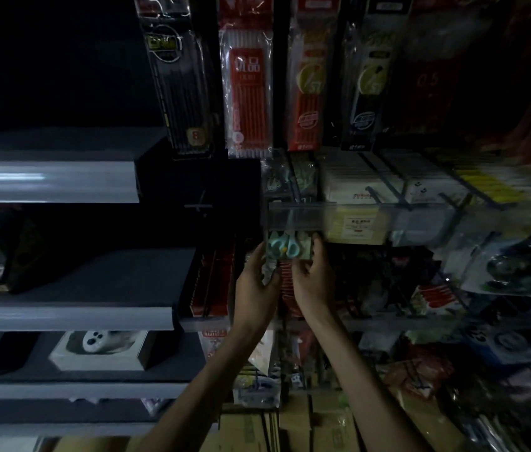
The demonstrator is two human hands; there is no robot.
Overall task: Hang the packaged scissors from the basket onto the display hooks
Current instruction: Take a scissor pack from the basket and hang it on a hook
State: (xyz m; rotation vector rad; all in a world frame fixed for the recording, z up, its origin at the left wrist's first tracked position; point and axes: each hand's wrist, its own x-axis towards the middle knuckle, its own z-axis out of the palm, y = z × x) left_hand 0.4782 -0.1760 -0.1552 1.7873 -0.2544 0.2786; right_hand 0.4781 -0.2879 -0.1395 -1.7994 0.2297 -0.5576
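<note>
Both sets of fingers are clamped on one packaged scissors (287, 251): the left hand's fingers (260, 257) curl round its left edge, and the right hand's fingers (318, 251) grip its right edge. The pack is held upright, its teal handles facing the camera and its top edge just under the grey price rail (300, 216), partly hidden behind it. Whether it sits on a hook cannot be told in the dim, blurred light. The left hand (254, 280) and right hand (311, 277) reach up side by side from below the rail. Above the rail hang a red pencil pack (249, 102) and a black pencil pack (176, 76). White boxes (352, 187) stand behind the rail's right part. A grey shelf (62, 181) lies left of the rail, and cardboard boxes (290, 429) sit far below it.
</note>
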